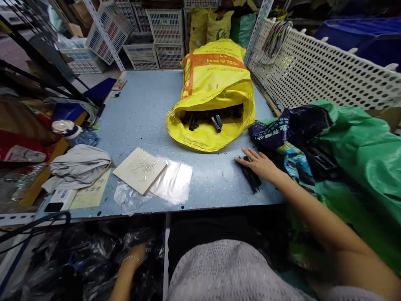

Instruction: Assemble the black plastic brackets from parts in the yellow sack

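Note:
My right hand (261, 165) lies with its fingers spread at the right of the blue table, over a few slim black plastic pieces (253, 177). Its fingers are not wrapped around them. Below the table's front edge, my left hand (138, 253) reaches down among dark items in clear plastic bags (90, 251); its fingers are blurred and partly hidden. A large yellow woven sack (216, 83) rests on the table, its mouth toward me, with black plastic parts (216, 123) showing inside.
On the table (144, 104) lie a white square tile (140, 170) with small bits on it, clear plastic bags (173, 179) and a grey cloth (79, 165). A green sack (366, 142) and a white perforated panel (322, 69) border the right side. White crates (166, 27) stand behind.

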The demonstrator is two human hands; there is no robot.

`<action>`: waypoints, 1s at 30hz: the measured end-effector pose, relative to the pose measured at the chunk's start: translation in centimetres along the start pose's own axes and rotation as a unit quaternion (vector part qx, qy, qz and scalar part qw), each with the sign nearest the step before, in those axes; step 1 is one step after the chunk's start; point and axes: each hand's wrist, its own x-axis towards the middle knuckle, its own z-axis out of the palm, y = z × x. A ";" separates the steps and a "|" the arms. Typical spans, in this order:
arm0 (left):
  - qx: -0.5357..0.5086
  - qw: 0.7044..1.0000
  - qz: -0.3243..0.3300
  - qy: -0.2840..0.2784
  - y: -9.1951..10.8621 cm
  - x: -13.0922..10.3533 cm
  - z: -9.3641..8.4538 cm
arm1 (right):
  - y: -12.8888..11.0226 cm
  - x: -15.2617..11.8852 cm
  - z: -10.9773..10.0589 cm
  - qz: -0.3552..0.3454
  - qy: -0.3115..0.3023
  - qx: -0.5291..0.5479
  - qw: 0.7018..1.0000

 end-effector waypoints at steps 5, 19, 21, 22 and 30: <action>-0.113 0.948 0.243 0.170 11.0 -0.5 -6.1 | -1.5 0.7 0.5 -0.143 -0.015 0.032 0.989; -0.445 0.804 0.274 0.282 16.6 5.3 -10.3 | -19.6 5.7 -0.2 0.093 -0.183 0.908 0.364; -0.427 0.800 0.295 0.301 16.8 4.4 -10.1 | -21.8 7.4 0.5 0.100 -0.217 0.914 0.328; -0.392 0.804 0.310 0.322 16.8 4.1 -10.0 | -22.4 8.0 0.9 0.113 -0.218 0.908 0.338; -0.183 0.815 0.326 0.442 15.4 3.9 -10.1 | -19.3 4.2 1.0 0.058 -0.036 0.667 0.742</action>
